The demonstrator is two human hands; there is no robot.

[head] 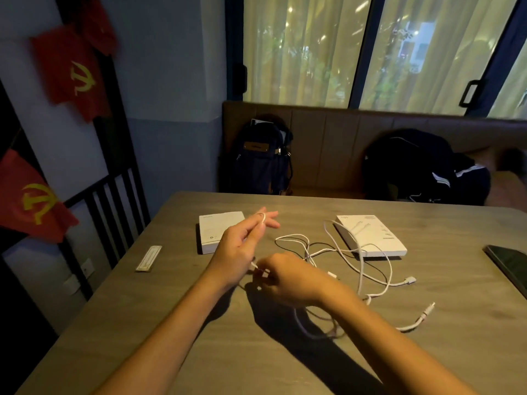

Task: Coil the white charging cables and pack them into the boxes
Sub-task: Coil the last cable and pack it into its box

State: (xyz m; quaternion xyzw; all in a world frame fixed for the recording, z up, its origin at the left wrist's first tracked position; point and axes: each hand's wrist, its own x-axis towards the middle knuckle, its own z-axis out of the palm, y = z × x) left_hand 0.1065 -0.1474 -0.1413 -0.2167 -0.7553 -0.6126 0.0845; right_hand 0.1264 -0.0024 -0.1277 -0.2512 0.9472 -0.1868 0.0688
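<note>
White charging cables (362, 269) lie tangled across the middle of the grey table (142, 323), with plug ends at the right. My left hand (242, 246) is raised with its fingers spread, and a loop of white cable runs over one fingertip. Just below it my right hand (282, 276) pinches the same cable near its connector. One white box (212, 229) sits behind my left hand. A second white box (373, 233) lies at the right with cable draped over its near edge.
A narrow paper packet (149, 258) lies on the table at the left. A dark phone (510, 265) rests at the right edge. Two dark backpacks (262, 158) stand on the bench behind the table, and a black railing runs along the left.
</note>
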